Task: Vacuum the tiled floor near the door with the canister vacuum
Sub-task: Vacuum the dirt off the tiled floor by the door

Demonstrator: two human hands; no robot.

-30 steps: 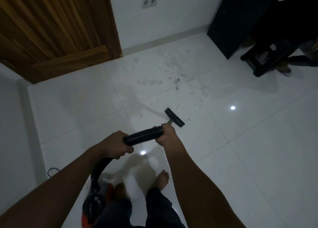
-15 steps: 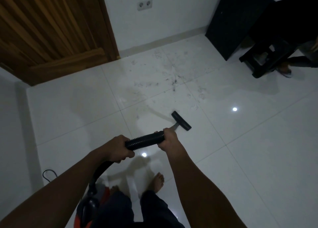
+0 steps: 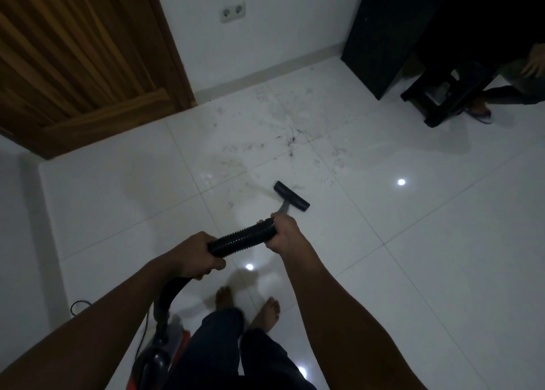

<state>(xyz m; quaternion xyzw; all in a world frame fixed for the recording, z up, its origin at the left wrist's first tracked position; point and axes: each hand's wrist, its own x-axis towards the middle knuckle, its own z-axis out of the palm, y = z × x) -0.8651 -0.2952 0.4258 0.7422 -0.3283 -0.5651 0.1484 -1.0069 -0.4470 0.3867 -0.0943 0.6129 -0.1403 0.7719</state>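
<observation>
At the bottom edge we see our dark trousers [image 3: 236, 357] and two bare feet [image 3: 267, 313] on the white tiled floor [image 3: 442, 271]. Just left of our legs sits the canister vacuum [image 3: 156, 363], red and black, partly hidden behind our left forearm, with a thin cord [image 3: 77, 304] looping on the tiles near the left wall.

From the canister a black ribbed hose [image 3: 241, 238] curves up and runs across between our hands. Our left hand [image 3: 196, 255] has its fingers clenched around the lower end of that stretch; our right hand [image 3: 283, 233] has its fingers wrapped around the upper end, where the hose meets a short grey tube. Beyond the right hand that tube ends in the black floor nozzle [image 3: 292, 196], which lies on the tiles and is angled across a tile.

Just past the nozzle, scattered dark dirt and hair [image 3: 290, 142] lie around a meeting of grout lines, well short of the white wall. Farther left stands the wooden door [image 3: 73, 59], and a double wall socket [image 3: 232, 11] sits on the wall beside it. At far right are a black cabinet [image 3: 383, 33] and a dark stool [image 3: 448, 95], with another person's foot [image 3: 479, 111] beside the stool.
</observation>
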